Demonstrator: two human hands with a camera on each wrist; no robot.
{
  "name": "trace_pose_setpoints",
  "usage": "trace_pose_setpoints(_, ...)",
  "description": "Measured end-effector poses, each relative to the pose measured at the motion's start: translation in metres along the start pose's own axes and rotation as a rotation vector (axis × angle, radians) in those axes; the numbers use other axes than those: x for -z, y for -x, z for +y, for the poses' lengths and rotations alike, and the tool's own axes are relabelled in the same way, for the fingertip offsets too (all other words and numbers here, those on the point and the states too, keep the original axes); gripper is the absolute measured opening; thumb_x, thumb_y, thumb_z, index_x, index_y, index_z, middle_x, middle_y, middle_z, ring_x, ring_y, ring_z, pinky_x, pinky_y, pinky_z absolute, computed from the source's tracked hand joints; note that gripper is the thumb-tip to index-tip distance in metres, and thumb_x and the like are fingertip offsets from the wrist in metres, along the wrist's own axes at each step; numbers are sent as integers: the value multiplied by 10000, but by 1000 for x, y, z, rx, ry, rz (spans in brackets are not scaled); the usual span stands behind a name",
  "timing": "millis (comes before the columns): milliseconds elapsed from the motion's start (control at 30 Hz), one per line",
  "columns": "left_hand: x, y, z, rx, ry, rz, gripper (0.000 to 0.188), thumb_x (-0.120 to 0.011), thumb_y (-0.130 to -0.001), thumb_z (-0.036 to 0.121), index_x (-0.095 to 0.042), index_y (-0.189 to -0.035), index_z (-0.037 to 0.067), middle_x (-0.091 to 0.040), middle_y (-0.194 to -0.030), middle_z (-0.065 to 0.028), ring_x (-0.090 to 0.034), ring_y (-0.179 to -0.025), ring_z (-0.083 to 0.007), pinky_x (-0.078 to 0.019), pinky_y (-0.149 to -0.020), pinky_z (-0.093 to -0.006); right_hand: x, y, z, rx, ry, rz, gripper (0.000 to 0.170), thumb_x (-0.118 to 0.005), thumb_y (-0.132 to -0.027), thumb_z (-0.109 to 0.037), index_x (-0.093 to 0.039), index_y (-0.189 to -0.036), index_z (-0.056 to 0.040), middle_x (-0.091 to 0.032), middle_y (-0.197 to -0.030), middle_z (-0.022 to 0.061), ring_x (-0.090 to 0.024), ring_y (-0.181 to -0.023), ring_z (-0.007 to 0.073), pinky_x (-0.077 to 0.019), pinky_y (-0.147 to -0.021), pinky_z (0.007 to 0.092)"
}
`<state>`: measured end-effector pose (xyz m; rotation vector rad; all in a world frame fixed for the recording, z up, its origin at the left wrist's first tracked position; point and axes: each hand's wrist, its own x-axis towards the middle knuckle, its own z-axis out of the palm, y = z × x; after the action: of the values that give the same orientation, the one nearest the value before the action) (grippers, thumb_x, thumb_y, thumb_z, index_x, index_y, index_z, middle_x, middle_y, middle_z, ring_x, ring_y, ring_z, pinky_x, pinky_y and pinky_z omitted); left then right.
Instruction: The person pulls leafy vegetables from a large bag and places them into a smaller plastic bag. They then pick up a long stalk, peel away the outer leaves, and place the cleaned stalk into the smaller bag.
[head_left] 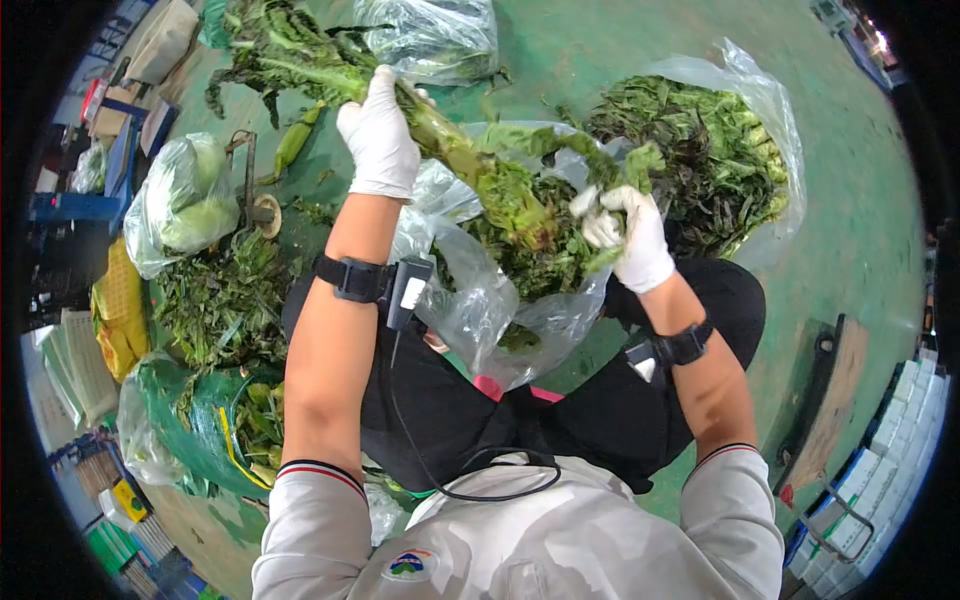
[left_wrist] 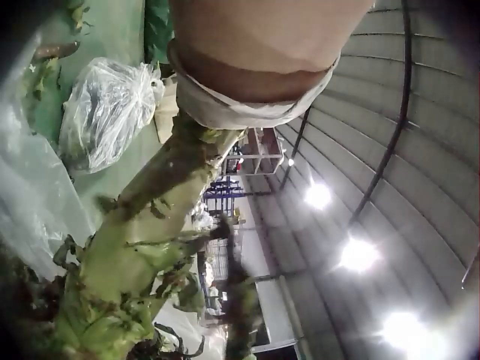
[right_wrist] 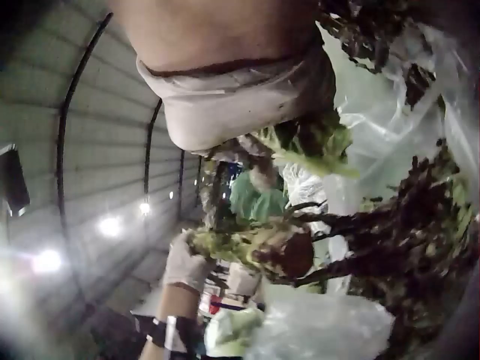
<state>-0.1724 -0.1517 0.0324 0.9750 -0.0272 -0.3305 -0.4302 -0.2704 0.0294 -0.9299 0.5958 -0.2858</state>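
In the head view my gloved left hand [head_left: 382,142] grips a stalk of celtuce (stem lettuce) [head_left: 438,135] around its thick pale stem. The leafy top stretches to the upper left, and the browned butt end points down toward the right. My gloved right hand [head_left: 638,238] has curled fingers pinching a green leaf [head_left: 643,165] beside the butt end. In the right wrist view the cut brown end of the celtuce [right_wrist: 296,255] faces the camera. Below both hands, an open clear plastic bag [head_left: 480,300] holds stripped, wilted leaves [head_left: 560,265].
Another open bag of dark leafy stalks [head_left: 700,160] lies to the right. A tied plastic bag [head_left: 435,40] stands ahead. On the left are a bagged vegetable bundle [head_left: 185,195], a leaf pile [head_left: 225,300] and a green sack [head_left: 190,420]. A wooden dolly [head_left: 825,400] stands at right.
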Motion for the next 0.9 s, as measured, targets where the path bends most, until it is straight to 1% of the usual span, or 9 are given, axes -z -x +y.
trace_pose_setpoints(100,9,2,13,-80,-49,29,207,-641,-863,132,-479,-884,4,-578,-707,-100,-573,-547,-211,-514,-506,-371,26,2,21,173,716,118,261,-533,-830,-200,-645,-889,28,-683,-809,113,-627,-725,201,-487,-681,330)
trace_pose_setpoints(167,12,9,23,-107,-62,15,184,-639,-862,119,-500,-882,1,-586,-726,-105,-579,-571,-215,-517,-526,-372,34,-3,29,52,1335,319,367,-569,-822,-265,-606,-1003,52,-677,-823,171,-644,-779,302,-494,-746,405)
trace_pose_setpoints(267,13,17,32,-100,-86,-24,170,-647,-856,105,-522,-898,-1,-605,-791,-114,-594,-627,-215,-525,-565,-368,29,-5,42,-144,1649,217,514,-595,-803,-292,-519,-1135,93,-640,-922,253,-619,-903,364,-480,-814,449)
trace_pose_setpoints(333,12,23,34,-78,-101,-47,171,-654,-854,114,-536,-888,-5,-608,-783,-105,-597,-627,-210,-524,-568,-358,31,-3,52,76,1798,98,645,-607,-799,-293,-391,-1245,120,-571,-1084,290,-588,-982,379,-474,-859,428)
trace_pose_setpoints(467,9,41,27,-55,-155,-125,192,-670,-853,151,-567,-834,-10,-612,-756,-87,-606,-619,-205,-523,-584,-346,-22,3,24,571,1217,-207,784,-656,-779,-342,-290,-1358,39,-495,-1218,291,-534,-1073,414,-435,-935,424)
trace_pose_setpoints(567,-2,54,14,12,-154,-110,203,-669,-858,165,-563,-834,-7,-613,-749,-88,-614,-619,-208,-525,-591,-353,-64,-1,41,765,1337,-63,913,-685,-755,-434,-225,-1406,11,-506,-1203,300,-516,-1106,414,-433,-940,405)
trace_pose_setpoints(700,-13,57,6,11,-166,21,186,-665,-858,142,-541,-846,4,-602,-741,-87,-610,-615,-209,-526,-572,-358,-56,-20,58,654,1563,49,713,-635,-810,-414,-342,-1288,28,-588,-955,230,-604,-840,373,-503,-703,414)
trace_pose_setpoints(733,-12,53,5,10,-128,-16,179,-664,-857,128,-535,-834,7,-596,-734,-89,-604,-609,-206,-522,-550,-356,-55,-22,60,813,1557,76,483,-583,-860,-355,-431,-1139,8,-588,-834,192,-600,-697,345,-494,-587,416)
trace_pose_setpoints(900,-10,53,9,-23,-151,-88,180,-661,-856,120,-529,-828,0,-593,-714,-88,-592,-570,-205,-518,-532,-358,-58,-20,63,865,1513,147,271,-506,-906,-247,-487,-1028,-6,-589,-728,176,-598,-626,348,-490,-547,424)
